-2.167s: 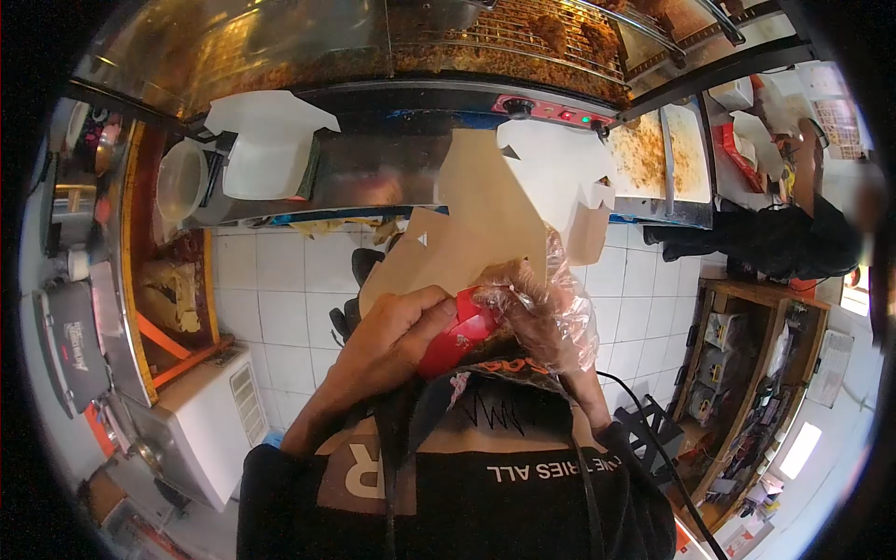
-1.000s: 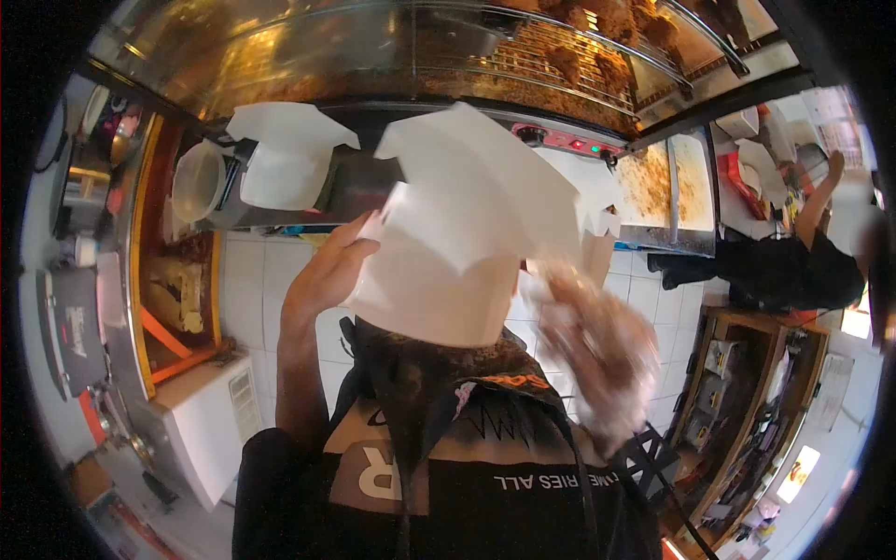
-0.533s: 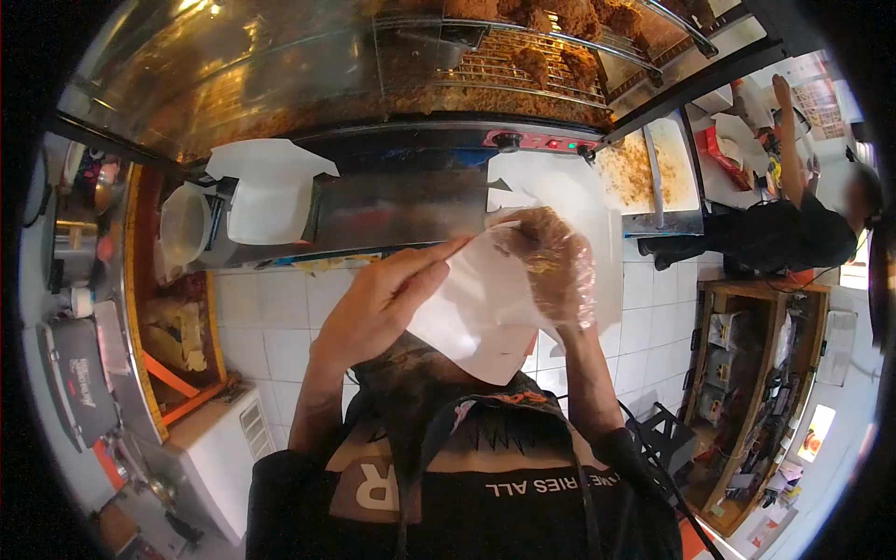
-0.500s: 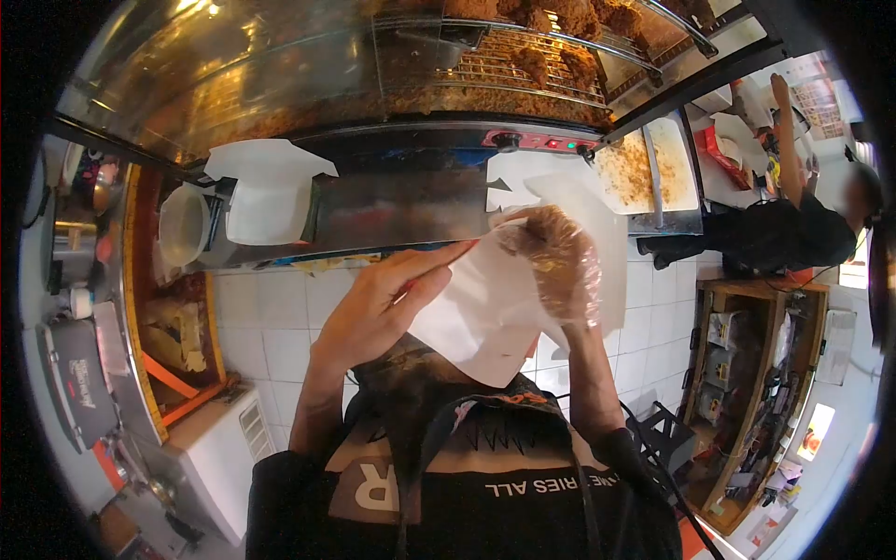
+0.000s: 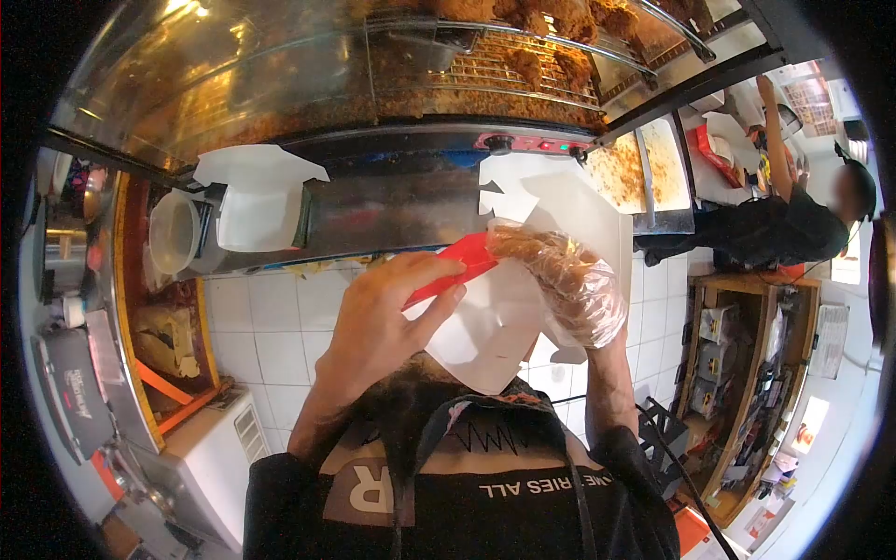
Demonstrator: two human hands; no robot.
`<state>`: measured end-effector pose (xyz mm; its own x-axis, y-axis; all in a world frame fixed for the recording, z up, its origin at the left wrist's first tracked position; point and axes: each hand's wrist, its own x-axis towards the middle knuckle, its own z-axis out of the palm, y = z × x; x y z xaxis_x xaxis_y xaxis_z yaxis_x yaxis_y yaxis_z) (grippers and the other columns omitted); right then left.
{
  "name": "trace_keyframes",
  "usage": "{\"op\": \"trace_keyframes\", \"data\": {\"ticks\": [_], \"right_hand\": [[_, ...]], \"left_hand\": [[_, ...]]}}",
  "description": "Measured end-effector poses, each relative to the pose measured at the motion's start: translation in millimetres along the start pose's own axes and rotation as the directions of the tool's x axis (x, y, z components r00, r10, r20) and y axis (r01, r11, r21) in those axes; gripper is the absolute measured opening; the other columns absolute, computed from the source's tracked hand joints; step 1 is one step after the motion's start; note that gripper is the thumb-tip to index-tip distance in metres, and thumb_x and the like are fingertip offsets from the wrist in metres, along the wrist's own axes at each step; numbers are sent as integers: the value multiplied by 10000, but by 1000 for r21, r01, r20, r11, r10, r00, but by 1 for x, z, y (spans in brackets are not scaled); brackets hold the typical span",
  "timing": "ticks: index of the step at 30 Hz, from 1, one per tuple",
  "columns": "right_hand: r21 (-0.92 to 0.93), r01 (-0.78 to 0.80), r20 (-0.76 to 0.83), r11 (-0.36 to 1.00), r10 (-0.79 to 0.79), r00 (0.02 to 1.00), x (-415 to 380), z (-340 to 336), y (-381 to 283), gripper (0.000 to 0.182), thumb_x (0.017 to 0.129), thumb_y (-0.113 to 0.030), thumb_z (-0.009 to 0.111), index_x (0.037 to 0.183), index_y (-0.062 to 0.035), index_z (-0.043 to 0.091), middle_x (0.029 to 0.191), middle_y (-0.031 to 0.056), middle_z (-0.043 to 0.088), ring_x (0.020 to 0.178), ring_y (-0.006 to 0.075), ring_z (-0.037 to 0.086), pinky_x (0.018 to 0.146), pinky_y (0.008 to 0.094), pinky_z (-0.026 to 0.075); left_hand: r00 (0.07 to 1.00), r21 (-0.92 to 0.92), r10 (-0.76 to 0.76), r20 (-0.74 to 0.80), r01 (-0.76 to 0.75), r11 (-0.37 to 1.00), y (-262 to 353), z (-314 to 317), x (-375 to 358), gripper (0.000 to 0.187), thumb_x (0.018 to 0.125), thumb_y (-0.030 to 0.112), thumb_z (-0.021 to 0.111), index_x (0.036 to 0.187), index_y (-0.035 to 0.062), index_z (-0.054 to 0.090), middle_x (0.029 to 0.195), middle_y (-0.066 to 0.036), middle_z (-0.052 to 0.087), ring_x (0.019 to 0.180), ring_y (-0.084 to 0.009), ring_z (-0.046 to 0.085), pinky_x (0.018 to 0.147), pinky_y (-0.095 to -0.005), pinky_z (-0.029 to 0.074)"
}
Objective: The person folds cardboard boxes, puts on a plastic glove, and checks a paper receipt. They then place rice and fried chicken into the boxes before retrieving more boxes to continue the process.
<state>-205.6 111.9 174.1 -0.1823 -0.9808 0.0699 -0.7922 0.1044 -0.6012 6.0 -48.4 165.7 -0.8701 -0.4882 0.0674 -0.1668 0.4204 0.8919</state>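
left hand (image 5: 378,303) grips red-sided carton (image 5: 481,331) | gloved right hand (image 5: 569,280) pinches its corner | walls (image 5: 469,254) partly raised, lid (image 5: 602,219) open

One held carton (image 5: 472,334), one plastic glove (image 5: 590,301), one co-worker (image 5: 801,233), two knobs (image 5: 499,144)

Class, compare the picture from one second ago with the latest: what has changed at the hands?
The gloved right hand has moved inward and taken hold of the carton, whose red panel has come into view between the hands. The left hand still grips the carton; the open white box has stayed on the counter.
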Motion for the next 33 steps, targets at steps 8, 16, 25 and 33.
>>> {"op": "trace_keyframes", "data": {"ticks": [8,16,25,33], "right_hand": [[814,-114,-199,569,459,866,24,30,33,282,1015,-140,633,1240,26,665,1078,67,716,971,151,674,899,313,546],[72,-148,-185,986,159,970,-10,21,22,326,845,-37,773,1162,-99,733,1169,127,726,1036,311,723,859,383,591],[-38,-234,49,972,235,971,-6,11,-22,410,959,-174,672,1355,-82,619,1333,162,646,1230,291,617,1037,370,518],[-385,256,94,887,-239,967,8,16,-31,462,975,-142,618,1430,-79,563,1381,174,622,1214,308,633,1044,389,531]], "left_hand": [[991,38,135,-25,-134,990,-2,4,1,199,918,247,745,1044,92,753,1129,-163,715,897,-336,718,794,-404,566],[996,-82,-86,-6,85,993,0,-3,2,328,923,284,754,1116,69,599,1008,-199,718,857,-384,719,727,-424,547],[992,62,-110,-66,114,991,5,8,1,381,926,286,753,1157,54,560,1061,-223,721,902,-365,737,770,-433,581],[995,202,-55,-88,71,977,4,13,-9,467,960,268,704,1342,21,594,1128,-209,710,1019,-360,711,874,-424,563]]}}
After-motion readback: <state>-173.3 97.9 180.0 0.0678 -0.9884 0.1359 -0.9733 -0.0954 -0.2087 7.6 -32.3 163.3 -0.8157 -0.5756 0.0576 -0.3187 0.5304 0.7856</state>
